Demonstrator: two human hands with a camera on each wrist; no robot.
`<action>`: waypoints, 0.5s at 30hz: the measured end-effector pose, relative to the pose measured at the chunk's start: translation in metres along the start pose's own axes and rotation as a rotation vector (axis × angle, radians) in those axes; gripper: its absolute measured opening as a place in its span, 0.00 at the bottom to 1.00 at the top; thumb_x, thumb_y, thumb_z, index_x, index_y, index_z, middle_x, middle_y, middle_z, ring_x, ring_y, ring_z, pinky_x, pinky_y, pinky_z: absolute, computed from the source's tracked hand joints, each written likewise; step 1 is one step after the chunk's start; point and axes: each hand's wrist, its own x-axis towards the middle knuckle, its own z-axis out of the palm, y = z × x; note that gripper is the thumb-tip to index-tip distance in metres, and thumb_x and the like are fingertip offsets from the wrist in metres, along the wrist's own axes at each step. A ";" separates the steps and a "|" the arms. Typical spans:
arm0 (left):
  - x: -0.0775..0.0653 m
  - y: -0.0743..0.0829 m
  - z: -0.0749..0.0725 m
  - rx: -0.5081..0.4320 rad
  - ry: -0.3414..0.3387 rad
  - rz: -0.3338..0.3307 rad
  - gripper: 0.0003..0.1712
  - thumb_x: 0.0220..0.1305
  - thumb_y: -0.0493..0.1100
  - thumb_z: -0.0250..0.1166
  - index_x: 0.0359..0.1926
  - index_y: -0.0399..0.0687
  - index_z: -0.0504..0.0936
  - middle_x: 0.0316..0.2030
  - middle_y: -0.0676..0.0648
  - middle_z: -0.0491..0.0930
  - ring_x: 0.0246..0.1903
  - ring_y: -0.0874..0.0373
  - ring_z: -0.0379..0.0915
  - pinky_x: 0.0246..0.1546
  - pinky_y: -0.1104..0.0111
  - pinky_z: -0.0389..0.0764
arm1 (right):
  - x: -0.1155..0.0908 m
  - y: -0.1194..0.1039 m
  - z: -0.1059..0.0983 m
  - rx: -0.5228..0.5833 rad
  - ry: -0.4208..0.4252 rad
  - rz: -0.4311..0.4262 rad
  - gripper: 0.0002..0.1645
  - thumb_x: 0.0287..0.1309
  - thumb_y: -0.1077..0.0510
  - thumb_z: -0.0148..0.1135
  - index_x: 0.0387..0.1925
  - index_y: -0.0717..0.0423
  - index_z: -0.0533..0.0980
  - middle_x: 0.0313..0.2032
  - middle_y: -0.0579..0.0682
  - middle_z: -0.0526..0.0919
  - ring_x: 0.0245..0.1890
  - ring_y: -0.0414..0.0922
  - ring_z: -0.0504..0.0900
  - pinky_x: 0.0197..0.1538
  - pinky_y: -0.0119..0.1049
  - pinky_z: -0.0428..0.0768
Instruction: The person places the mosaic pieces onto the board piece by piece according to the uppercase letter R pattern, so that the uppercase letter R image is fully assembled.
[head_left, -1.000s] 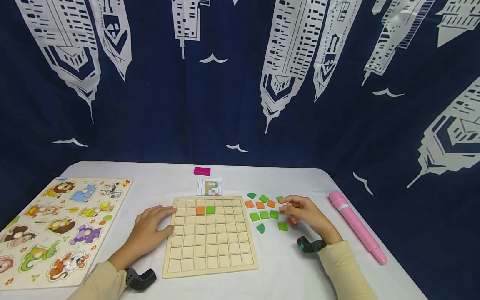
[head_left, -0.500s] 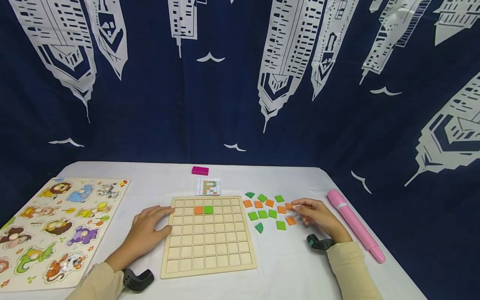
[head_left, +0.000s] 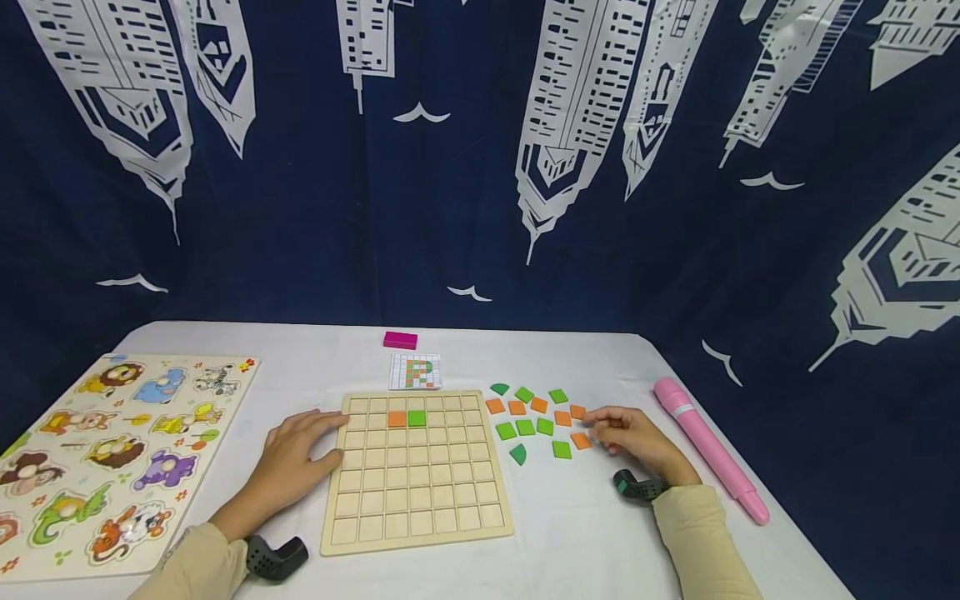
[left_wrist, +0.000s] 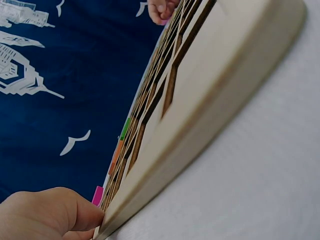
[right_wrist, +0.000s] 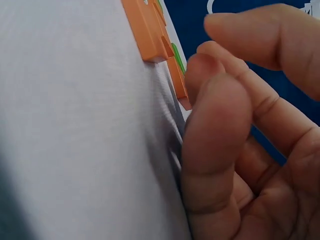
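A wooden grid board [head_left: 420, 487] lies on the white table, with an orange square tile [head_left: 397, 419] and a green square tile [head_left: 416, 418] side by side in its second row. My left hand [head_left: 300, 454] rests at the board's left edge, touching it with thumb and fingers spread. Right of the board lie loose orange and green tiles, some green ones with a curved side. My right hand [head_left: 626, 433] is beside the rightmost orange tiles [head_left: 577, 412], fingers loosely bent. In the right wrist view, nothing shows between those fingers, and an orange tile [right_wrist: 145, 32] lies just beyond them.
Behind the board lie a pattern card [head_left: 416, 372] with an orange and green figure and a magenta block [head_left: 401, 340]. An animal puzzle board [head_left: 127, 467] takes up the left side. A pink cylinder [head_left: 712, 450] lies along the right edge.
My right hand has moved right, off the tiles it partly covered, and its fingers have since bent a little more. My left hand has stayed at the board's edge.
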 end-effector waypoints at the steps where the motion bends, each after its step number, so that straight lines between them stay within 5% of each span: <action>1: 0.000 0.000 0.000 0.001 0.000 -0.001 0.28 0.67 0.40 0.69 0.67 0.40 0.83 0.68 0.34 0.79 0.73 0.29 0.63 0.68 0.34 0.57 | 0.000 0.001 0.000 -0.001 -0.010 -0.002 0.24 0.70 0.66 0.66 0.59 0.82 0.75 0.40 0.40 0.86 0.32 0.35 0.77 0.35 0.26 0.79; 15: 0.000 0.001 0.000 -0.008 0.000 0.007 0.27 0.67 0.40 0.69 0.67 0.40 0.83 0.68 0.34 0.80 0.74 0.29 0.63 0.68 0.34 0.57 | 0.000 0.006 -0.005 -0.050 -0.110 -0.056 0.21 0.61 0.71 0.69 0.53 0.82 0.77 0.34 0.44 0.79 0.33 0.37 0.76 0.36 0.24 0.78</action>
